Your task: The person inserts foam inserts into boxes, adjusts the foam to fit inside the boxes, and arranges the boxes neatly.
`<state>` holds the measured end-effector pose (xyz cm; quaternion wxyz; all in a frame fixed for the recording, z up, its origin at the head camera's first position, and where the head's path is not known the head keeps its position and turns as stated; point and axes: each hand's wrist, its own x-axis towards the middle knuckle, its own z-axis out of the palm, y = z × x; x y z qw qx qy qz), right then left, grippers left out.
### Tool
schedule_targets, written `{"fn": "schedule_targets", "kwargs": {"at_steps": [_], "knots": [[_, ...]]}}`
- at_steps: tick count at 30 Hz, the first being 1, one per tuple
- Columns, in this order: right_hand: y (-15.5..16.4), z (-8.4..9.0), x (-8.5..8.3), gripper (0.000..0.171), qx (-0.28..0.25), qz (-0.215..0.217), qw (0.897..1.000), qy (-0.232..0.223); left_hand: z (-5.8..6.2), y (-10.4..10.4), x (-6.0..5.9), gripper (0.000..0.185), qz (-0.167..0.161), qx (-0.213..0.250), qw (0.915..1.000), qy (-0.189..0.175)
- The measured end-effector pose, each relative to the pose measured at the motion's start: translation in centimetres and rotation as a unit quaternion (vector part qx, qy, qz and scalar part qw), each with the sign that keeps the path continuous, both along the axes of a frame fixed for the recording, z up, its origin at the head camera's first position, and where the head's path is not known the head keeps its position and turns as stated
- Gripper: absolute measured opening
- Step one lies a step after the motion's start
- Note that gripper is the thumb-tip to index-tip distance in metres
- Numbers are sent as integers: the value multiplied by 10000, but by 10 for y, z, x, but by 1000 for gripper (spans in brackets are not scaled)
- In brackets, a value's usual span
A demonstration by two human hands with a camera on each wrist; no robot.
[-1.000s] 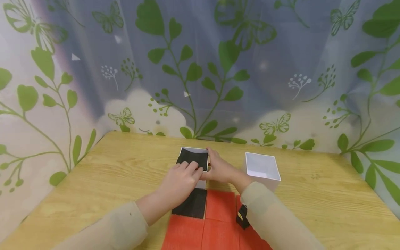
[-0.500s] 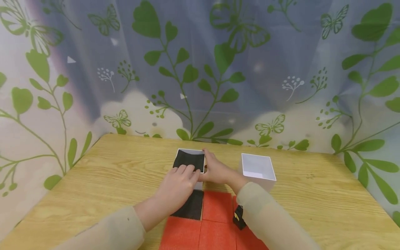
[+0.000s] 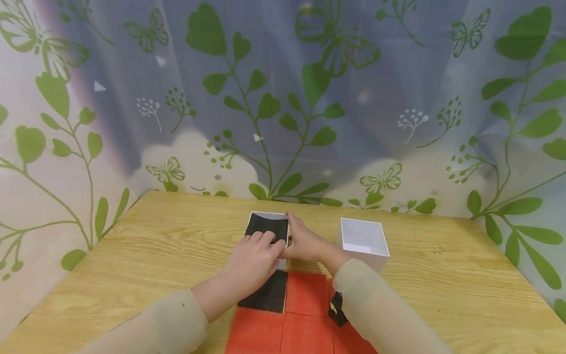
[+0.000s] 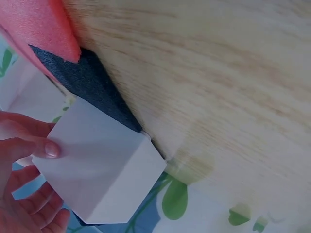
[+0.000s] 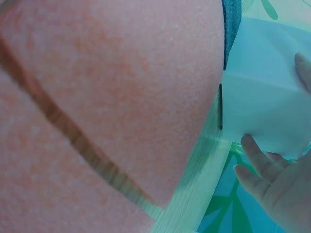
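Note:
In the head view, a white open-topped box (image 3: 281, 264) stands at the middle of the table. A black cloth-like sheet (image 3: 266, 225) sags inside its opening. My left hand (image 3: 251, 263) reaches over the near rim, its fingers bent down onto the sheet and the fingertips hidden. At the box's right side my right hand (image 3: 306, 242) grips it, fingers toward the back and thumb at the near corner. A bent finger shows on the white box wall (image 5: 267, 107) in the right wrist view. The left wrist view shows fingers at the box's side (image 4: 97, 155).
A second white box (image 3: 364, 241) stands to the right, open upward. Nearer me lie a black square (image 3: 266, 294) and several red squares (image 3: 307, 295) edge to edge. A small black item (image 3: 337, 309) shows beside the right sleeve. Behind the table (image 3: 185, 231) hangs a leaf-patterned curtain (image 3: 283, 123).
The head view has shifted slightly, so everything sits a little farther left in it. Both hands keep the same place on the box and the black sheet.

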<state>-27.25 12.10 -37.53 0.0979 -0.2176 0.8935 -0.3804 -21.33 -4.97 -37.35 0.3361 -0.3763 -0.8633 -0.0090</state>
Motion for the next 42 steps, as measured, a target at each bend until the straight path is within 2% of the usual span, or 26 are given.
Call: {"fn": "schedule_targets", "kwargs": {"at_steps": [11,17,22,25,28,37,42], "knots": [[-2,6,0,98,163,68,9998,54,1,2,-6,14,-15,131,9998,-176],[-2,8,1,102,173,-4,9998,55,3,0,-6,15,-73,91,9996,-262],[-2,5,2,109,190,-136,9997,77,8,-12,0,24,258,-190,9991,-293],[-3,1,2,112,240,-124,9996,121,11,-26,3,22,551,-263,9977,-284],[-2,-1,3,113,236,-118,9996,56,13,-38,5,22,703,-267,9965,-376],[-1,0,3,113,234,-60,9997,-7,8,-45,5,33,639,-6,9950,-763],[0,0,3,113,282,-54,9996,-38,5,-47,3,39,635,-98,9951,-746]]}}
